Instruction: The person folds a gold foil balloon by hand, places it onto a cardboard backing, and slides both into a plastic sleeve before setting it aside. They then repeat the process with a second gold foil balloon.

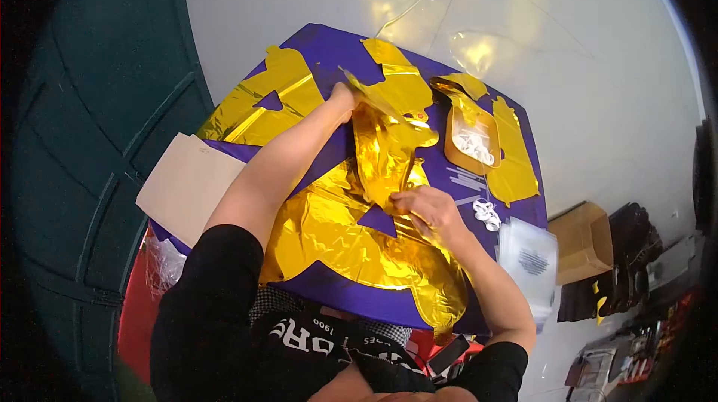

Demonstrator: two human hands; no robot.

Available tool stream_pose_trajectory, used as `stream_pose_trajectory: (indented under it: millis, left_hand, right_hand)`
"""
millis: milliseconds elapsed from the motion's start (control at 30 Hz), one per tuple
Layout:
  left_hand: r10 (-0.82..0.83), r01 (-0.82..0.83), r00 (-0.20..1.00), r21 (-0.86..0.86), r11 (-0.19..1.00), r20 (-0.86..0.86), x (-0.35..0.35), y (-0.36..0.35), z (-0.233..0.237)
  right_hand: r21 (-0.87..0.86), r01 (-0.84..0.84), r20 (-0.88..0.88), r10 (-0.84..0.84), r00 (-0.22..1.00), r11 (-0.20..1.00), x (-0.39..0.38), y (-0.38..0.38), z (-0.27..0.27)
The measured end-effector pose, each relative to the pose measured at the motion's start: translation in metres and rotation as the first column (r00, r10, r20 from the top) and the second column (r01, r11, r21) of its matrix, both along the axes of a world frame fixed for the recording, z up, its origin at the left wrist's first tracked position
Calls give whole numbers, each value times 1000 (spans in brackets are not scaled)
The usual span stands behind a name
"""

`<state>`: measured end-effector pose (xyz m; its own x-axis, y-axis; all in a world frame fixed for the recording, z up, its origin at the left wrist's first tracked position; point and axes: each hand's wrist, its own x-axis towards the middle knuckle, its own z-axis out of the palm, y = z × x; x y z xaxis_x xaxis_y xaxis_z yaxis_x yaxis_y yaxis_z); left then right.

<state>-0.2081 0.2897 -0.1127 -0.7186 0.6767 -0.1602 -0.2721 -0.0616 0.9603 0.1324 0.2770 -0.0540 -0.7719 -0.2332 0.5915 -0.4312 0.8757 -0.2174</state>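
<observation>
The person leans over a table under a purple cloth [329, 47] that fills the middle of the frame. The left hand [345, 95], just above the centre, is reached out at full arm's length, with its fingers closed round the upper edge of a crumpled gold foil balloon [389, 140]. It holds that end up off the cloth. The right hand [428, 211], right of centre and lower, has its fingers curled down and pinched onto the lower end of the same balloon, so the foil runs between the two hands in the middle of the frame. Under the right hand lies a large flat gold balloon [329, 241], which spreads toward the near edge of the table at lower centre. Another flat gold shape [258, 106] lies at the upper left of the cloth, beside the left forearm. To the right of the held balloon sits a tan tray [451, 149] with small white pieces in it, and a further gold piece [516, 166] lies just beside the tray. A few loose white bits [487, 213] lie near the right hand. A clear plastic packet [528, 260] sits at the right edge of the table. A sheet of cardboard [187, 185] overhangs the left edge of the table.
</observation>
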Motion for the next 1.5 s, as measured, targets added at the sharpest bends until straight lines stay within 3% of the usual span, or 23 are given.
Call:
stream_pose_trajectory:
  millis: [33, 167, 267, 400, 500, 600, 667, 800, 833, 933, 1033, 1133, 1167, 1233, 1300, 1400, 1500]
  left_hand:
    - [-11, 12, 1000, 59, 998, -6, 10, -8, 8]
    - [69, -77, 982, 36, 996, 174, -16, 10, -13]
    - [147, -134, 975, -86, 987, 165, -9, 6, -2]
    - [104, -100, 985, -40, 994, 139, 11, -10, 21]
    - [-7, 7, 1000, 21, 1000, 25, 15, -19, 29]
    - [10, -9, 1000, 44, 999, -21, 12, -21, 39]
    - [29, -18, 998, 215, 977, -49, 9, -19, 46]
    - [75, -9, 990, 483, 876, -117, 41, -27, 115]
    - [13, 35, 996, 527, 849, -86, 46, -25, 130]
    - [-174, 289, 956, 636, 715, -238, 76, -14, 163]
    - [-398, 553, 833, 524, 648, -385, 99, 13, 161]
    - [-591, 719, 687, 276, 639, -423, 115, 21, 149]
    - [-623, 742, 628, 118, 659, -467, 115, 16, 146]
    - [-587, 668, 552, -108, 737, -592, 103, 18, 134]
    - [-481, 439, 443, -284, 852, -757, 87, 9, 125]
    - [-676, 128, 168, -664, 736, -717, 41, 4, 106]
    - [-651, -98, 34, -650, 753, -759, 24, -8, 59]
  right_hand:
    - [-5, 0, 1, 0, 1000, 1000, 6, -3, 2]
    - [-3, 37, 7, -37, 999, 999, 22, -4, -5]
    - [1, 67, 9, -67, 998, 998, 27, -3, -9]
    - [10, 65, 4, -65, 998, 998, 29, -3, -10]
    - [53, 46, 7, -47, 999, 998, 32, -4, -13]
    - [131, 62, 10, -64, 998, 989, 38, -2, -8]
    - [172, 110, -35, -106, 994, 979, 41, 0, 3]
    - [232, 271, -190, -230, 955, 934, 41, 8, 19]
    - [257, 304, -223, -249, 942, 918, 39, 14, 24]
    - [273, 507, -417, -375, 828, 817, 35, 37, 30]
    - [177, 648, -463, -518, 719, 741, 25, 75, 41]
    - [95, 773, -490, -646, 585, 628, 8, 126, 46]
    - [67, 807, -500, -680, 537, 587, 2, 143, 44]
    - [57, 886, -471, -770, 431, 461, -6, 175, 38]
    - [1, 935, -408, -854, 324, 354, -14, 198, 29]
    - [-76, 962, -277, -932, 232, 262, -21, 211, 18]
    - [-113, 955, -220, -944, 246, 275, -26, 217, 12]
